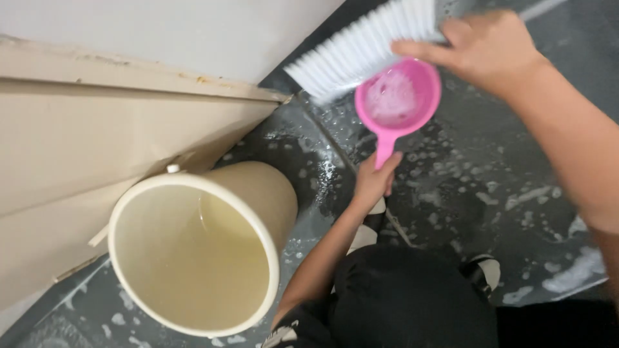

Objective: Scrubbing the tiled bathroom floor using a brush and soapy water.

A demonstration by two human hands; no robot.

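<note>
Pink ladle [398, 96] in left hand [376, 180] grip; right hand [480, 48] grips brush [361, 48]; bucket [193, 258] near wall.

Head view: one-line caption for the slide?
Left hand holds a pink dipper of suds under a white brush gripped by the right hand, beside a cream bucket on wet floor.

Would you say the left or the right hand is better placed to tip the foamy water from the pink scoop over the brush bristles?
Left, probably. The left hand already grips the pink scoop by its handle, right below the white brush; the right hand is busy holding that brush.
</note>
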